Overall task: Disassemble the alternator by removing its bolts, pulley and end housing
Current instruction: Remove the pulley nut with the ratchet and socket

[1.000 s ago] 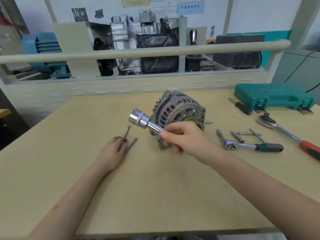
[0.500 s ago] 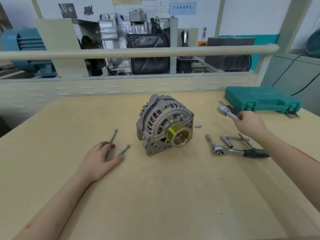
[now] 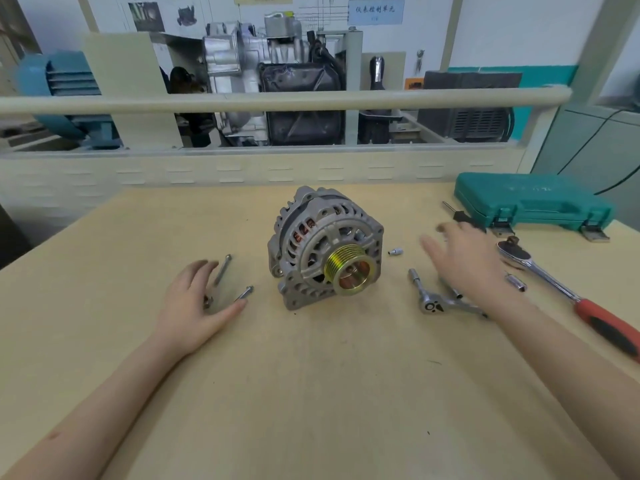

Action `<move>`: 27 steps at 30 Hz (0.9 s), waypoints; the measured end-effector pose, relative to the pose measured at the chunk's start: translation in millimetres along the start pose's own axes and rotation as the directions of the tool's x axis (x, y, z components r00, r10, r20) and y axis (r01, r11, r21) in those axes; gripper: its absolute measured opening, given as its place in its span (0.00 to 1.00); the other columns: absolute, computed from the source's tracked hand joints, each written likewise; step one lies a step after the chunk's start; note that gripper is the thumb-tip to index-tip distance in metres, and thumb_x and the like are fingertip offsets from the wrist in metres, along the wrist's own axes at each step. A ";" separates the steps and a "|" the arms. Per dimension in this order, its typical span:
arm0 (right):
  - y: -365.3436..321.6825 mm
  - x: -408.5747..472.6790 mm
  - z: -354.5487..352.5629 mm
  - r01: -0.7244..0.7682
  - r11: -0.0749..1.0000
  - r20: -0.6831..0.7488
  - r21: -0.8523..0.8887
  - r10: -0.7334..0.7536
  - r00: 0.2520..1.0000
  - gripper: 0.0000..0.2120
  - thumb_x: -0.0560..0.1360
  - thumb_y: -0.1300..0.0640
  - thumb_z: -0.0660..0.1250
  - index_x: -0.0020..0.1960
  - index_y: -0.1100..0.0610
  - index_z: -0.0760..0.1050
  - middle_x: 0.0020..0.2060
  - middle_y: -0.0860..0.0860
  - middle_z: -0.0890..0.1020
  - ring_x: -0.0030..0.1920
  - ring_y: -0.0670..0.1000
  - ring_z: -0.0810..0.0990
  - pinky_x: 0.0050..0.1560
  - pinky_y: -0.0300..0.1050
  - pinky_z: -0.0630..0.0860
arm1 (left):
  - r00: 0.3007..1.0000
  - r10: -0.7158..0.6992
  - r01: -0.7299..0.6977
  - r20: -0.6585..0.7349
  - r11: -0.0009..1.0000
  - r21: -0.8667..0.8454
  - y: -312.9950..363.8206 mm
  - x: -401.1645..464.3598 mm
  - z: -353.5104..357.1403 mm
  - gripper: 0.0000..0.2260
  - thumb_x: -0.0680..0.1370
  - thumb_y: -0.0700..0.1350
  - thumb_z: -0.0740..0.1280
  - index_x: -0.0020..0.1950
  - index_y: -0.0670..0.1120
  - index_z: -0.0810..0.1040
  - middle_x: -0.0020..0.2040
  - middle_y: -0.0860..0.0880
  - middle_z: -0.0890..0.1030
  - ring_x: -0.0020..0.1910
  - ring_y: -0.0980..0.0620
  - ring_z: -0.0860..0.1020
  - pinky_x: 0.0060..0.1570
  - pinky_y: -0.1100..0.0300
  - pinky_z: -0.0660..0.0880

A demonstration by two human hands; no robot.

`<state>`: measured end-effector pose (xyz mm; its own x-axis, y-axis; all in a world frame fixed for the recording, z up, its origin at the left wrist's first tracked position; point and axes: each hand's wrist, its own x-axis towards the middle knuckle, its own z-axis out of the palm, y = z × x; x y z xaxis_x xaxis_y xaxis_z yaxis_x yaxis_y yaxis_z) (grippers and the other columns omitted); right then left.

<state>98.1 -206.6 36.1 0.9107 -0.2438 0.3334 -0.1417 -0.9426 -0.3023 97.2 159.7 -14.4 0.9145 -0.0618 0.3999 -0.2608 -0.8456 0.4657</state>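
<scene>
The grey alternator [image 3: 322, 244] stands on the wooden table [image 3: 311, 393], its gold grooved pulley [image 3: 349, 273] facing me. Two long loose bolts [image 3: 221, 270] lie to its left. My left hand [image 3: 199, 303] rests flat on the table beside them, fingers straight, its fingertips at the bolts. My right hand [image 3: 464, 261] hovers blurred to the right of the alternator, fingers spread and holding nothing, above a small ratchet [image 3: 440, 303]. The big red-handled ratchet [image 3: 540, 271] lies just right of that hand.
A green tool case [image 3: 533, 200] sits at the back right, with a dark-handled tool [image 3: 460, 214] beside it. A small socket [image 3: 394, 251] lies right of the alternator and another socket [image 3: 516, 282] near the big ratchet. A rail and engine display stand behind the table.
My right hand carried the large ratchet from in front of the alternator to the right, laid it on the table and let go. My left hand stayed by the bolts.
</scene>
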 end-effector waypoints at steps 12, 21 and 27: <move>-102.4 -55.3 6.5 0.167 0.958 0.095 0.234 -0.194 0.976 0.24 0.70 0.39 0.63 0.49 0.51 0.51 0.36 0.46 0.70 0.32 0.47 0.69 0.25 0.39 0.60 | 0.974 0.208 -0.227 -0.093 0.926 -0.301 118.7 56.5 28.0 0.30 0.73 0.57 0.66 0.72 0.50 0.61 0.73 0.47 0.59 0.71 0.48 0.58 0.70 0.46 0.59; -100.6 -67.0 21.3 0.291 0.957 -0.120 -0.014 -0.291 0.949 0.24 0.68 0.44 0.65 0.59 0.52 0.61 0.51 0.51 0.72 0.52 0.52 0.72 0.36 0.42 0.63 | 0.969 0.186 -0.226 -0.160 0.929 -0.293 114.6 59.9 35.5 0.32 0.69 0.62 0.63 0.69 0.49 0.66 0.70 0.48 0.63 0.69 0.49 0.62 0.67 0.46 0.61; -85.3 -66.4 18.3 -0.051 0.688 0.089 0.724 -0.019 0.996 0.36 0.57 0.32 0.71 0.57 0.48 0.64 0.52 0.43 0.73 0.48 0.41 0.74 0.44 0.42 0.73 | 0.975 0.158 -0.202 -0.154 0.921 -0.334 113.6 60.5 35.6 0.32 0.68 0.62 0.65 0.68 0.49 0.67 0.70 0.48 0.63 0.69 0.49 0.61 0.68 0.45 0.61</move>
<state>56.8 -105.8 23.4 0.9440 -0.2049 0.2586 0.1366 -0.4707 -0.8717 133.9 41.0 34.6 0.8033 -0.1125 0.5848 -0.5278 -0.5891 0.6118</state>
